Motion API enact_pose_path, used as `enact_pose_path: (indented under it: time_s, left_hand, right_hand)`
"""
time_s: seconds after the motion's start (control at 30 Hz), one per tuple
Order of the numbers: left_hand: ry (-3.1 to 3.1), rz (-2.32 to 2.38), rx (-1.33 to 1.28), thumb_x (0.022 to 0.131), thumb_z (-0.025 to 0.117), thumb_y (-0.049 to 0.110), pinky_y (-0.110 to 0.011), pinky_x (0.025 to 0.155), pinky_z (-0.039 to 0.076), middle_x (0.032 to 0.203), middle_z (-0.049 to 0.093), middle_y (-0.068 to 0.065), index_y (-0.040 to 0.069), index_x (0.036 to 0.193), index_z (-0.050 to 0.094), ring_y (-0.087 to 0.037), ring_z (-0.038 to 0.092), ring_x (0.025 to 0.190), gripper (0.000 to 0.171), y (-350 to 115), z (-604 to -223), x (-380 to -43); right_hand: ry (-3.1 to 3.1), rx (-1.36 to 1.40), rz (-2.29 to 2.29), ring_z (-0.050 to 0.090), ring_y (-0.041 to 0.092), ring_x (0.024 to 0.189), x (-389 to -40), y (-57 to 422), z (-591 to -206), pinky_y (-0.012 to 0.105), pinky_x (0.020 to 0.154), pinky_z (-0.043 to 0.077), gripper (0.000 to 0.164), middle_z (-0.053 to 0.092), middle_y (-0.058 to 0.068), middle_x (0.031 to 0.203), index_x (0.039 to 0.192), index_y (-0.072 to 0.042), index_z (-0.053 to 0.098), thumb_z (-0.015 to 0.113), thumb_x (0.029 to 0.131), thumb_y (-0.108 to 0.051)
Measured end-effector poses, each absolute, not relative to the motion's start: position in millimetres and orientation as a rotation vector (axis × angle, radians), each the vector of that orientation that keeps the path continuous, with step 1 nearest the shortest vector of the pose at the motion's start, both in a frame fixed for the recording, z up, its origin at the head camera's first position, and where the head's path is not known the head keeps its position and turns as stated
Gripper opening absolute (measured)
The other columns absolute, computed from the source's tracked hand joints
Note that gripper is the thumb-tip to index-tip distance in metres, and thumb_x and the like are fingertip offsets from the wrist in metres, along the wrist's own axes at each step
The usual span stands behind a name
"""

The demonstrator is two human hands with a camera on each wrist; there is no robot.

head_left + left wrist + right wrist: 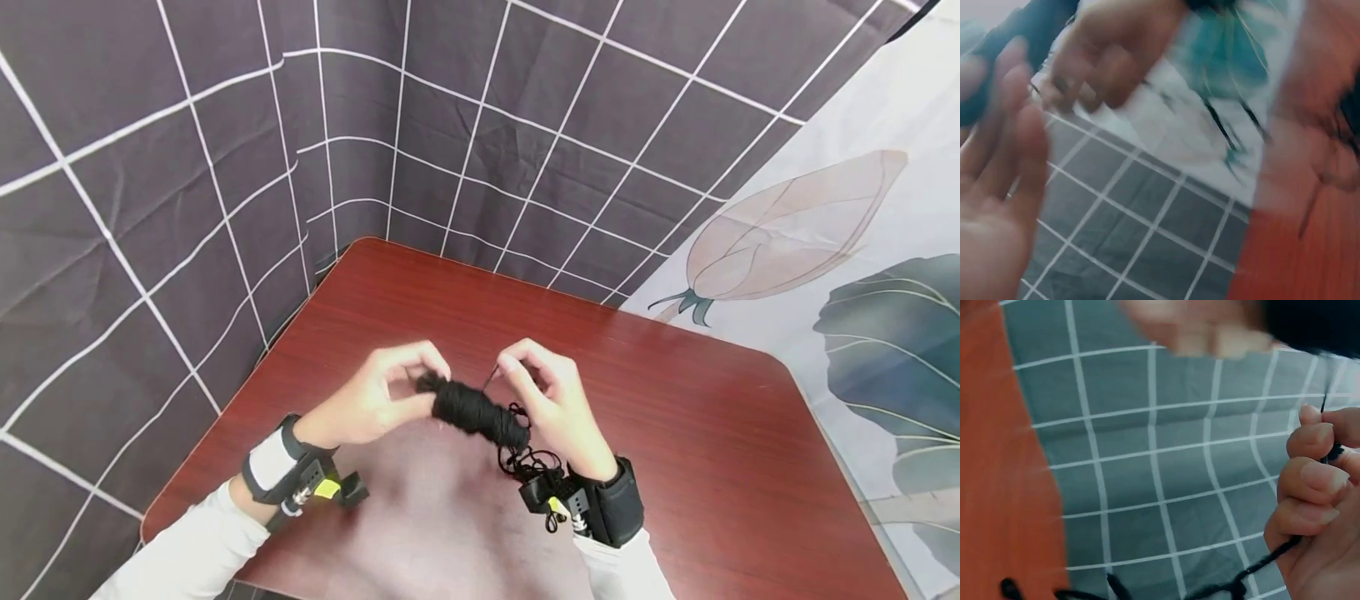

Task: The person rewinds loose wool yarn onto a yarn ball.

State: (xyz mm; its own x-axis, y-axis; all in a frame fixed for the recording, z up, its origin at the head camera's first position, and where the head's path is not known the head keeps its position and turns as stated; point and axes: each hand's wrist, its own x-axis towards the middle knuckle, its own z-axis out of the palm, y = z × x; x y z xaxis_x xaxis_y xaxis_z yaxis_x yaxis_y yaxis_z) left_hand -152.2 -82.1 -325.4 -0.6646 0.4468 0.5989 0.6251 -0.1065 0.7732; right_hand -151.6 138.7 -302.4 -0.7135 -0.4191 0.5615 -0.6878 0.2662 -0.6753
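Observation:
A bundle of black cord (480, 414), wound into a thick roll, is held above the table in the head view. My left hand (375, 396) pinches its upper left end between thumb and fingers. Just right of the roll, my right hand (551, 400) pinches a strand that runs to the bundle. In the right wrist view, the curled fingers of my right hand (1316, 487) hold the thin black strand (1272, 556), which trails out below them. Loose loops of cord (525, 462) hang under the right hand. The left wrist view is blurred.
The reddish-brown table (675, 433) lies beneath both hands. A dark grey curtain with white grid lines (450, 125) stands behind and left of it. On the right hangs a white cloth (787, 242) printed with leaves. Each wrist wears a black strap with a camera.

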Motion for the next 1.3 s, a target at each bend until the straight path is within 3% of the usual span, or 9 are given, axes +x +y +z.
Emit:
enact_pose_path:
  time_s: [0.13,0.3,0.43,0.6,0.73,0.87,0.97,1.17,1.3]
  left_hand:
    - [-1.788,-1.944,-0.967,0.080,0.061,-0.011,-0.028,0.053,0.055,0.068,0.063,-0.018,-0.005,0.090,0.054,-0.021,0.061,0.057,0.014,-81,-329,-163]
    - [-2.035,-1.450,-0.691,0.079,0.066,0.002,-0.023,0.049,0.045,0.069,0.069,-0.007,0.004,0.092,0.058,-0.009,0.053,0.054,0.015,-85,-343,-173]
    - [-2.209,-1.449,-0.981,0.078,0.068,0.006,-0.027,0.051,0.045,0.075,0.069,0.000,0.012,0.090,0.060,-0.006,0.054,0.057,0.015,-86,-353,-171]
    - [-1.969,-2.031,-1.283,0.082,0.063,-0.004,-0.034,0.057,0.054,0.074,0.062,-0.007,0.002,0.091,0.056,-0.018,0.061,0.063,0.013,-82,-343,-161]
    - [-1.772,-2.116,-0.934,0.083,0.059,-0.009,-0.031,0.053,0.056,0.069,0.064,-0.011,-0.006,0.090,0.052,-0.022,0.061,0.057,0.010,-81,-330,-161]
    - [-1.987,-1.672,-0.660,0.080,0.063,-0.007,-0.023,0.048,0.049,0.067,0.069,-0.012,-0.002,0.087,0.054,-0.013,0.059,0.052,0.012,-85,-328,-163]
    - [-2.195,-1.456,-0.802,0.077,0.065,-0.005,-0.024,0.041,0.040,0.067,0.070,-0.009,0.004,0.083,0.056,-0.007,0.053,0.048,0.014,-89,-330,-161]
    - [-2.011,-1.983,-1.443,0.081,0.063,-0.004,-0.030,0.059,0.050,0.067,0.064,-0.009,0.003,0.086,0.054,-0.016,0.063,0.060,0.012,-92,-345,-166]
    - [-1.690,-2.271,-1.223,0.083,0.057,-0.009,-0.030,0.055,0.053,0.064,0.060,-0.013,-0.002,0.087,0.050,-0.025,0.059,0.056,0.010,-90,-341,-170]
  right_hand:
    - [-2.352,1.104,1.353,0.047,0.007,0.055,-145,127,-309,0.024,0.048,0.042,0.018,0.055,0.005,0.061,0.080,-0.004,0.061,0.050,0.089,0.006]
    - [-2.397,1.197,1.213,0.044,0.003,0.055,-145,124,-319,0.025,0.047,0.041,0.018,0.051,-0.005,0.061,0.078,-0.013,0.061,0.052,0.093,-0.011]
    - [-2.334,1.123,1.179,0.043,0.006,0.054,-151,131,-311,0.028,0.044,0.039,0.014,0.052,-0.005,0.064,0.080,-0.015,0.062,0.054,0.092,-0.012]
    - [-2.302,1.078,1.321,0.044,0.008,0.053,-155,130,-308,0.023,0.045,0.039,0.013,0.054,0.003,0.064,0.082,-0.004,0.062,0.054,0.086,0.005]
    - [-2.314,1.153,1.494,0.046,0.010,0.054,-145,116,-319,0.024,0.047,0.042,0.019,0.050,0.009,0.060,0.077,0.002,0.057,0.045,0.088,0.012]
    - [-2.303,1.156,1.512,0.043,0.013,0.053,-145,117,-335,0.023,0.046,0.037,0.022,0.048,0.007,0.060,0.075,-0.002,0.056,0.045,0.092,0.007]
    - [-2.307,1.075,1.489,0.046,0.014,0.053,-150,126,-337,0.022,0.045,0.039,0.018,0.056,0.006,0.064,0.077,-0.005,0.059,0.049,0.092,0.002]
    - [-2.317,0.997,1.466,0.049,0.011,0.054,-155,132,-325,0.025,0.046,0.044,0.016,0.057,0.010,0.064,0.079,-0.003,0.059,0.050,0.089,0.006]
    - [-2.318,1.089,1.456,0.047,0.009,0.054,-151,120,-338,0.025,0.046,0.042,0.019,0.054,0.007,0.060,0.078,-0.004,0.059,0.049,0.090,0.007]
